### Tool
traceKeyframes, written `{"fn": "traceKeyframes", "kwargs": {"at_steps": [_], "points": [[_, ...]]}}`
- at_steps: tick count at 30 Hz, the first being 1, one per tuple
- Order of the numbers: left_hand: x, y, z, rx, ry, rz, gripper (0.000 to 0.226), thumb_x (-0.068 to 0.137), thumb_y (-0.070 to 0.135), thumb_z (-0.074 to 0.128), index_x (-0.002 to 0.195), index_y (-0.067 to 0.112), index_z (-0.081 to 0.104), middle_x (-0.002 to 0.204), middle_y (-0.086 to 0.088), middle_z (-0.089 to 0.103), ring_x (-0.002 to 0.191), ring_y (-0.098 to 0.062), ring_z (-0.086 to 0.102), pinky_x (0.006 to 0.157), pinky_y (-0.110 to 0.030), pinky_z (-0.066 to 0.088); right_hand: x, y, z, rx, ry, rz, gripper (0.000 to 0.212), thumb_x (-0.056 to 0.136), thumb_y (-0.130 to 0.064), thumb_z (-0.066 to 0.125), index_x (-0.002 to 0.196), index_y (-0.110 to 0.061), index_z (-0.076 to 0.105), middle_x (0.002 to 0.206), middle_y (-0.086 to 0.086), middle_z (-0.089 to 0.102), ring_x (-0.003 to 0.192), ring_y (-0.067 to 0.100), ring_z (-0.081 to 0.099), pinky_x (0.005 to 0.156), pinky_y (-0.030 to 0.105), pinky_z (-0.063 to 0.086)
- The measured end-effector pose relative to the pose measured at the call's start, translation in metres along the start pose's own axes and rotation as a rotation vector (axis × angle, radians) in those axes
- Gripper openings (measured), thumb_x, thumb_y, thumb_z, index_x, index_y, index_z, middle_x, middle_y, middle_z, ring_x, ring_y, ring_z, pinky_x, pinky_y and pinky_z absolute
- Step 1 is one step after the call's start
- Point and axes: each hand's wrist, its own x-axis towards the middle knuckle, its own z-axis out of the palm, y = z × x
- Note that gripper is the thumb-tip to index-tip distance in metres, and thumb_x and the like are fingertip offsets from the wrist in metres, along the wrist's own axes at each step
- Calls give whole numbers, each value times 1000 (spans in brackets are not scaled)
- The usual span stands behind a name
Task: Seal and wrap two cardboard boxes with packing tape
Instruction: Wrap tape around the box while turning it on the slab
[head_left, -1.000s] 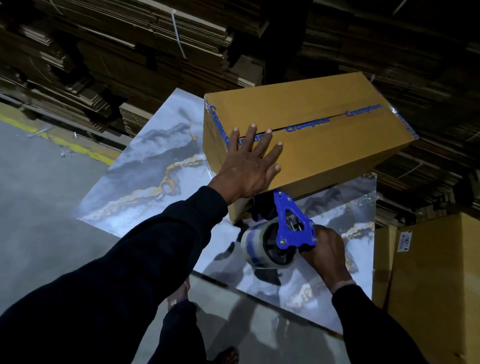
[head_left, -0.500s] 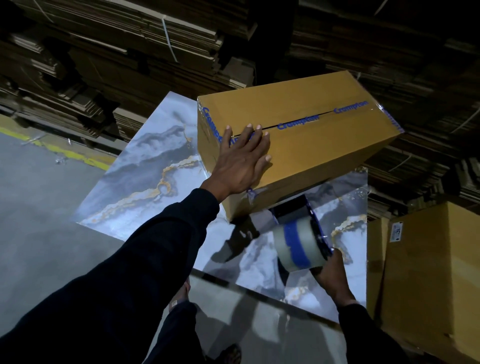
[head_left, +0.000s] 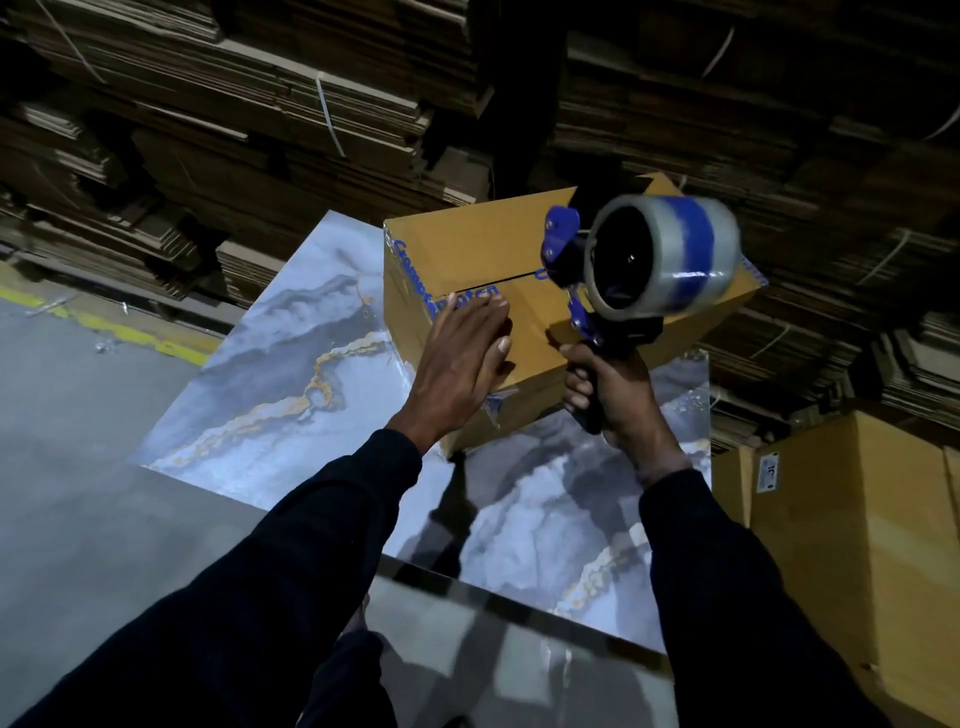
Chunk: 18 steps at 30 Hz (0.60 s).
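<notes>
On the marbled grey-and-gold tabletop sits the brown cardboard box with blue lettering; the left hand lies flat on its top, fingers straight and together, while the right hand grips the handle of a blue tape dispenser raised above the box

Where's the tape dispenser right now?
In the head view, the tape dispenser is right of centre, raised in the right hand in front of the cardboard box, off the marble-patterned table.
</notes>
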Motion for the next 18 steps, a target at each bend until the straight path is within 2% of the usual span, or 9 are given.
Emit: {"fn": "traceKeyframes", "kwargs": {"at_steps": [3,7,12,18], "points": [[-8,1,1,4,-16,18,50,113,30,41,151,0,50,157,-14,51,152,-27,39,129,-56,16,20,-5,11,-38,4,64,47,94,-16,65,54,-20,40,46,0,30,37,18,28,43,28,28],[-21,1,2,34,-42,54,56,112,34,45,155,-2,44,162,-15,45,156,-27,32,130,-56,15,30,-7,15,-45,-11,128,48,97,-17,61,55,-20,39,45,-1,28,37,17,27,43,29,26],[-29,-7,9,124,-1,173,53,107,33,61,145,-4,56,154,-17,53,148,-33,45,128,-57,22,31,-12,16,-66,18,157,46,97,-18,59,57,-22,38,47,-1,26,39,18,26,44,29,25],[-29,-9,19,209,78,200,55,102,38,67,136,-4,65,151,-18,58,141,-33,54,122,-54,35,33,-15,22,-117,62,171,44,94,-16,61,57,-23,37,50,0,25,39,20,23,43,27,25]]}}
